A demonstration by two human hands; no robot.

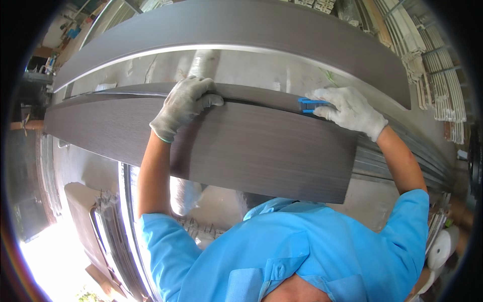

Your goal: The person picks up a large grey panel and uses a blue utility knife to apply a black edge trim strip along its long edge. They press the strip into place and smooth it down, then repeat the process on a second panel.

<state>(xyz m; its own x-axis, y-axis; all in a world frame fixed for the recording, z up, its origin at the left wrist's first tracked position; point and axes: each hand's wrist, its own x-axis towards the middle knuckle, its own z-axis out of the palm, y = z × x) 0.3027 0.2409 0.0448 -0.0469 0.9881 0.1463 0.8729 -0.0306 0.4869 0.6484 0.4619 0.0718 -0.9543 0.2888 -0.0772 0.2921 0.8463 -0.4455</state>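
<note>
A long dark brown wood-grain panel (pixel 266 151) lies in front of me, with a dark gap along its far edge beside a narrow brown strip (pixel 261 95). My left hand (pixel 185 106), in a pale grey work glove, closes over that far edge near the middle. Toward the right end, my gloved right hand (pixel 350 109) pinches a small blue-and-dark hand tool (pixel 309 105), which sits against the same edge. The tool's exact kind I cannot make out, since the fingers partly cover it.
Beyond lies a second, longer brown panel (pixel 241 25) with a pale near edge. Stacked white profiles (pixel 437 75) stand at the far right. Metal lengths (pixel 402 151) run beneath the panel's right end. A white roll (pixel 443 246) is at the lower right, and leaning boards (pixel 83 211) are at the left.
</note>
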